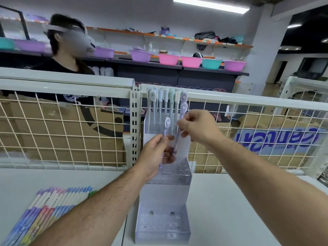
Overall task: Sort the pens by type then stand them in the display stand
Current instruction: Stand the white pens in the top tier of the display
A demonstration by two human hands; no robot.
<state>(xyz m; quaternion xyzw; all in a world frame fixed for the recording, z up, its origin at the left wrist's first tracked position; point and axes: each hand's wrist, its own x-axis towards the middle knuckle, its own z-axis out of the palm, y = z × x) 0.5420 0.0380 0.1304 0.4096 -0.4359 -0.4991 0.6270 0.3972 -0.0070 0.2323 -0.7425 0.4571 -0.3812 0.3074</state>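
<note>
Pens in both hands. Left hand (pixel 156 153) fingers (pixel 159 141) curl round the lower shaft of a purple pen (pixel 167 122), round topper up. Right hand (pixel 197 127) fingertips (pixel 182 124) pinch a second purple pen (pixel 177 138) near its upper shaft, tip angled down toward the left palm. The two pens are close, almost crossing between the hands.

Just behind and below the fingers is the display stand (pixel 184 176), clear and stepped. Its top tier, behind the fingertips, already holds a row of standing pens (pixel 160 103). The middle tier is right under the left hand and the bottom tier lower, nearer the person; both show open holes. Further out, down-left of the left forearm, loose pens (pixel 53 208) lie side by side on the table (pixel 230 201).

Judgement: step is seating matching purple pens. Do one at a time: keep the shaft upright, aim the tip at a free hole beside same-type pens, release only once it seats. Don't knock the standing row.
</note>
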